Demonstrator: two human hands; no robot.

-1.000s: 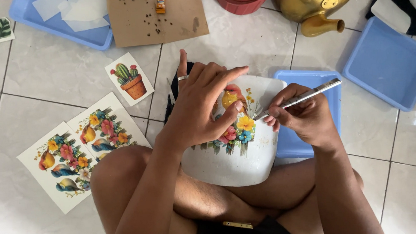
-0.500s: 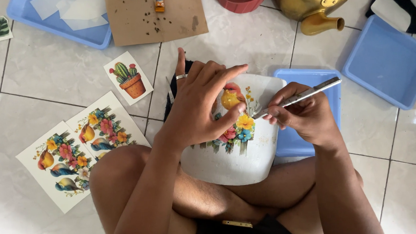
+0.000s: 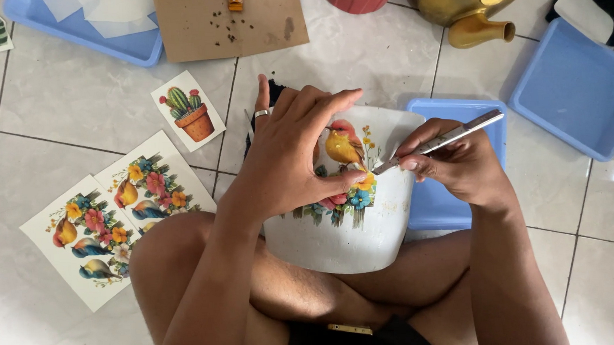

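Seen from above, a person sits cross-legged on glossy pale floor tiles with a smooth white pot [image 3: 352, 240] lying on its side across their lap. On its curved wall is a bright bird-and-flower picture [image 3: 345, 170], yellow and red with blue and orange blooms. The left hand [image 3: 295, 152], a ring on one finger, curls over the pot, thumb and fingertips pressing on the picture. The right hand [image 3: 457, 164] pinches a thin silvery metal tool [image 3: 438, 143], its tip touching the picture's edge. Just beside the pot lies a shallow blue plastic tray [image 3: 456, 207]. To the left lie flat printed sheets of birds and flowers [image 3: 113, 217] and a small cactus print [image 3: 188, 115].
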